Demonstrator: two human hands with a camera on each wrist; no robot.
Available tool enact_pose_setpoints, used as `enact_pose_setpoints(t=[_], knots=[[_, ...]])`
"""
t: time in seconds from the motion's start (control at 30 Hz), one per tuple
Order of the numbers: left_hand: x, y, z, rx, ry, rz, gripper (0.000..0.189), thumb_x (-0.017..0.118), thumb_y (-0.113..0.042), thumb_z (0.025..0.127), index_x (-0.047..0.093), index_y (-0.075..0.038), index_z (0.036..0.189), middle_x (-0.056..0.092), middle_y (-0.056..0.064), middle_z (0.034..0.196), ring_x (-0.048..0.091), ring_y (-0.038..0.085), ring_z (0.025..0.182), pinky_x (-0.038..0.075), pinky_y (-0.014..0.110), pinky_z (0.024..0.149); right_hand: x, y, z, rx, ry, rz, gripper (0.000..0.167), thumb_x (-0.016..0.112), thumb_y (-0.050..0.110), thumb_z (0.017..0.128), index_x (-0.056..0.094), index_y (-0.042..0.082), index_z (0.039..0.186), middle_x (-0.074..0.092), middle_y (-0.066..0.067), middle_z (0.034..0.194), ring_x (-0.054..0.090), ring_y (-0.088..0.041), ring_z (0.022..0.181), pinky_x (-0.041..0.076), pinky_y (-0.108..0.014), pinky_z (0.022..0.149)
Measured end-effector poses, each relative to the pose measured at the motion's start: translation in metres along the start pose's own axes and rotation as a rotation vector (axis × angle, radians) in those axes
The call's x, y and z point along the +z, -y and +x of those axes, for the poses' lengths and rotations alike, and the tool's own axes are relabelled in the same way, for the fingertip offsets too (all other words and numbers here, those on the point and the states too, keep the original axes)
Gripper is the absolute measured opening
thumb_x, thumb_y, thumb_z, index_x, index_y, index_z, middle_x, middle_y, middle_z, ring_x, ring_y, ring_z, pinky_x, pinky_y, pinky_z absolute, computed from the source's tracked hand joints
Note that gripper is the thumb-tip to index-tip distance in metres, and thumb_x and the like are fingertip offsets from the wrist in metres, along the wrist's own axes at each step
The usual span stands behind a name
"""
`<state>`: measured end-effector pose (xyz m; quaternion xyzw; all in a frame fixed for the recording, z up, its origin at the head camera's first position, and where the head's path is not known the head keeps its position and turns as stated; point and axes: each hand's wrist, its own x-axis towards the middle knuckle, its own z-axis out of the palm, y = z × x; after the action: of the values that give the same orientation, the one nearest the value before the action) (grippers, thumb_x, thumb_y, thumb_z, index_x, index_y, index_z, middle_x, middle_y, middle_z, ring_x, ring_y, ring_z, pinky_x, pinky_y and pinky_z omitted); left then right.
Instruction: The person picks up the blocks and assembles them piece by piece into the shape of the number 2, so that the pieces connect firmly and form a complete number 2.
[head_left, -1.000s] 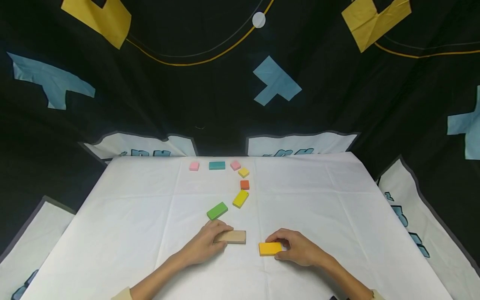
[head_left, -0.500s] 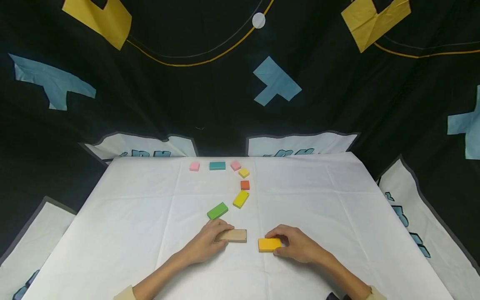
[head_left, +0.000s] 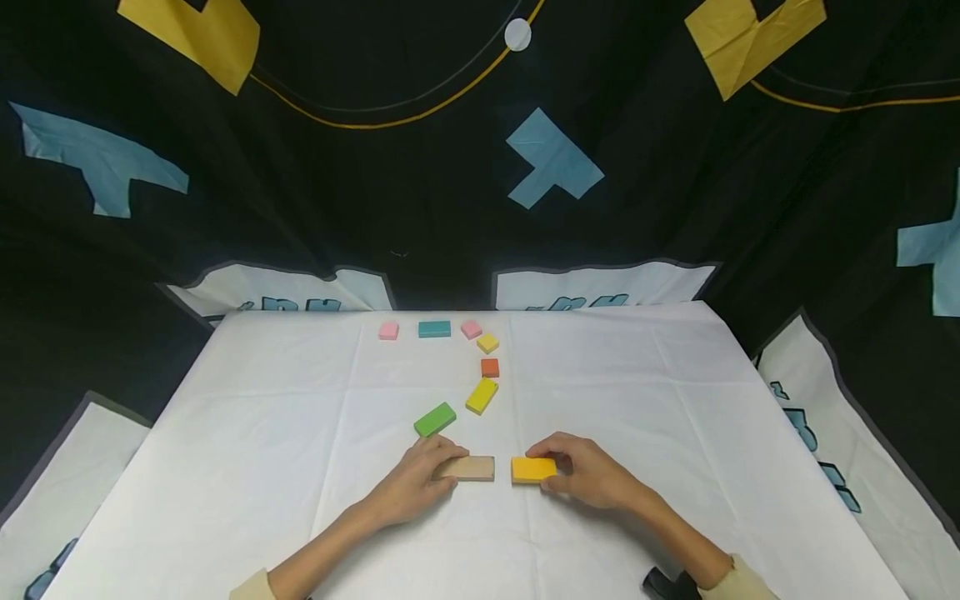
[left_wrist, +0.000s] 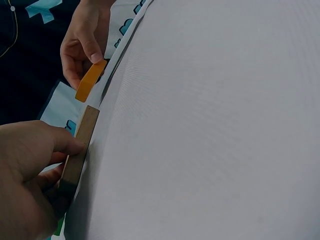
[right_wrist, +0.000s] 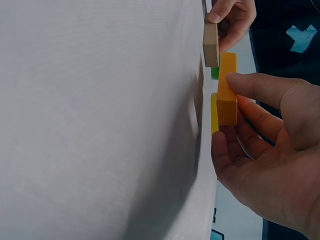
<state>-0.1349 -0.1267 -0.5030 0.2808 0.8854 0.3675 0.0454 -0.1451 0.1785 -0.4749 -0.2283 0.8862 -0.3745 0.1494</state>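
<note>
My left hand grips the left end of a plain wooden block between thumb and fingers; its right end sticks out free. Facing it across a narrow gap is an orange-yellow block, pinched at its right end by my right hand. In the right wrist view the thumb presses one side of the orange-yellow block, and a shadow falls on the cloth beside it. The left wrist view has the wooden block and the other block's tip nearly in line. A green block lies just beyond my left fingers.
Farther back on the white cloth lie a yellow block, a red block, a small yellow block, two pink blocks and a teal block. A dark curtain hangs behind the table.
My right hand has moved the orange-yellow block away from me and slightly left, until it lines up with the wooden block. The left hand and its block have barely shifted.
</note>
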Motion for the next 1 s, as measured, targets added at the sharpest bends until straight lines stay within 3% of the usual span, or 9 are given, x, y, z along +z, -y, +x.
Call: enact_pose_setpoints(t=[0.53,1.0], knots=[[0.003,0.000,-0.001,-0.010,-0.019,0.024,0.036,0.068,-0.004,0.091,0.065,-0.005,0.127,0.058,-0.001,0.118,0.051,0.015,0.105,0.045,0.037,0.090,0.000,0.005,0.016,0.005,-0.026,-0.001,0.038,0.079,0.005,0.083,0.070,0.015,0.119,0.065,0.007,0.116,0.057,-0.014,0.103,0.051,-0.040,0.094],[0.003,-0.001,0.000,-0.035,-0.018,0.017,0.036,0.068,-0.004,0.091,0.065,-0.006,0.127,0.059,-0.001,0.118,0.052,0.016,0.107,0.046,0.039,0.091,0.010,0.004,0.026,-0.023,0.021,0.002,0.036,0.079,0.006,0.085,0.070,0.015,0.119,0.064,0.008,0.111,0.056,-0.013,0.099,0.051,-0.036,0.094]])
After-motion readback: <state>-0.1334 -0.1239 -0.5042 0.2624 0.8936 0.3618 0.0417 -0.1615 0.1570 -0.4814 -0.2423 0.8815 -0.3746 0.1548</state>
